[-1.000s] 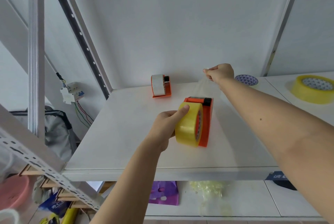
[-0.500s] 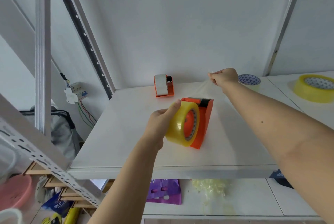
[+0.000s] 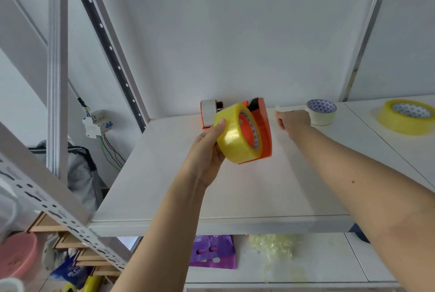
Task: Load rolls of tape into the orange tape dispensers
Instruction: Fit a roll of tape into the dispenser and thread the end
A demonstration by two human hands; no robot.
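The left hand (image 3: 207,150) has its grip closed around the yellow roll (image 3: 231,137), thumb on the roll's top edge and fingers hidden behind it. The roll sits on the hub of an orange dispenser (image 3: 264,134), and roll and dispenser are held tilted, raised off the shelf (image 3: 235,188). The dispenser's black cutter end points up and away from the person.

The right hand (image 3: 293,121) is just right of the dispenser, its grip pinched shut on the free tape end (image 3: 277,108), a pale strip that sticks up above the knuckles. The film between the pinch and the dispenser is too clear to trace.

Behind the held dispenser, against the wall, a second dispenser (image 3: 208,115) stands on the shelf with a whitish roll in it. Right of the held dispenser, past the right hand, a white roll (image 3: 322,115) with a blue patterned core lies flat. Farther right again, on the neighbouring shelf panel, a wide yellow roll (image 3: 407,118) lies flat too.

Below the held dispenser, on the lower shelf, lie a purple bag (image 3: 213,254) and a heap of crumpled clear tape (image 3: 275,247).
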